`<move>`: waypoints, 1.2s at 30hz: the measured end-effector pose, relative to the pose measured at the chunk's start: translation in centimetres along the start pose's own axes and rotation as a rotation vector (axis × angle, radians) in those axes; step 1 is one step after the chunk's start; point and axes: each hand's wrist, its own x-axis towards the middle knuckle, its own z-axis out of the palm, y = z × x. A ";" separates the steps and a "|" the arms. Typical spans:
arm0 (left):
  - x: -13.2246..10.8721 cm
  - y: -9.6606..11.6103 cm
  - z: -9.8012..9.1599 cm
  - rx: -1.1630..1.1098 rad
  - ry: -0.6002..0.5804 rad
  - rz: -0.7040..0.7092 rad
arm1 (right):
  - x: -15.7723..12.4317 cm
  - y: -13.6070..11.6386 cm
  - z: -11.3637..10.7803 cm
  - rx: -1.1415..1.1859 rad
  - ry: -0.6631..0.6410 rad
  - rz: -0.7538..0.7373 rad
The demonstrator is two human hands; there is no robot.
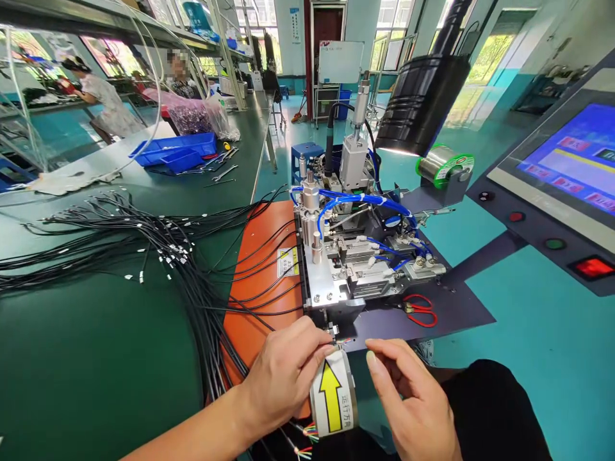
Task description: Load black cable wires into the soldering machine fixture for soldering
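Observation:
My left hand (291, 368) is closed in a pinch at the front end of a soldering machine (331, 262). Thin coloured wires (344, 341) of a cable stick out to the right of its fingertips; the cable itself is mostly hidden by the fingers. Just below them is a rounded metal part with a yellow arrow label (330, 397). To the right, my right hand (408, 397) hangs with thumb and forefinger a little apart and nothing visible between them. Below my left wrist, more cable ends (305, 442) fan out into coloured wires.
Bundles of black cables (177, 246) lie across the green table (120, 346). Red-handled scissors (420, 310) rest on the machine's base. A solder spool (444, 166), a black lamp-like hood (423, 102) and a control screen (571, 160) stand around it. Blue trays (175, 150) and wrenches lie farther back. Two people sit beyond.

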 end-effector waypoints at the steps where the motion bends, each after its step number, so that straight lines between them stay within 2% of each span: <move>1: -0.1 0.0 0.1 -0.005 0.003 -0.003 | 0.1 -0.1 0.1 0.008 -0.015 -0.007; 9: -0.1 0.0 0.3 -0.024 -0.023 -0.026 | 1.4 -1.3 1.2 0.090 -0.103 0.069; 16: -0.1 -0.1 0.4 -0.023 -0.031 -0.046 | 1.5 -1.6 1.4 0.125 -0.141 0.078; 20: -0.2 -0.2 0.6 -0.017 -0.035 -0.046 | 1.4 -1.9 1.3 0.051 -0.113 -0.017; 27: -0.4 -0.4 0.8 0.017 -0.040 -0.041 | 1.2 -1.8 1.8 -0.164 -0.025 -0.322; 31: -0.4 -0.4 1.0 0.032 -0.035 -0.029 | 1.3 -1.6 1.9 -0.269 0.006 -0.380; 36: -0.4 -0.4 1.0 0.024 -0.040 -0.036 | 1.4 -1.8 2.4 -0.233 0.016 -0.370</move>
